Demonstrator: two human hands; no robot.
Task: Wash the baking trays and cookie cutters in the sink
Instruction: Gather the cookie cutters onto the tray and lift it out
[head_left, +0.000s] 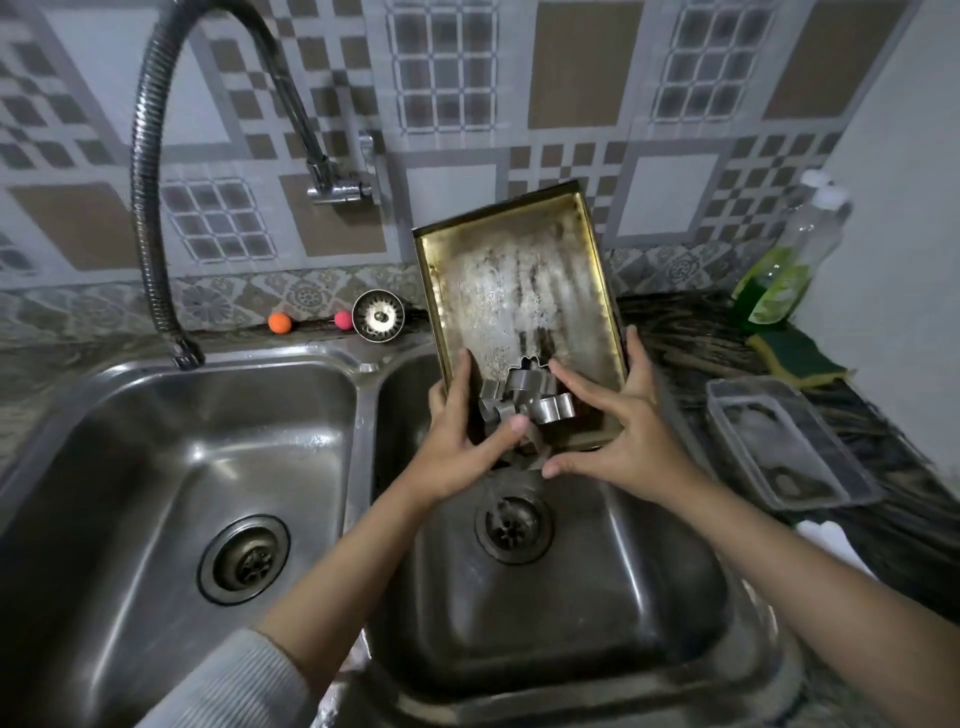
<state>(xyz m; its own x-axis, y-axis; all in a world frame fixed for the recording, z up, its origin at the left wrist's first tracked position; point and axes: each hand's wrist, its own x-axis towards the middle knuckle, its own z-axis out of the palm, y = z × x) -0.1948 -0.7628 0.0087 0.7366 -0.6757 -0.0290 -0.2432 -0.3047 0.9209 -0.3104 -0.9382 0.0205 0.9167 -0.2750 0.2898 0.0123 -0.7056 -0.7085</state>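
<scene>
A stained rectangular baking tray (519, 291) is tilted up over the right basin (545, 597) of a double steel sink, its near end lowest. Several metal cookie cutters (530, 402) are piled at that low end. My left hand (457, 441) grips the tray's lower left edge, thumb resting by the cutters. My right hand (618, 431) holds the lower right edge, with its fingers spread across the tray toward the cutters.
The left basin (182, 493) sits under a flexible black hose tap (150, 208). A loose sink strainer (378, 315) and two small balls stand on the back ledge. Right counter: a green soap bottle (784, 275), a sponge (800, 356), a clear plastic container (789, 449).
</scene>
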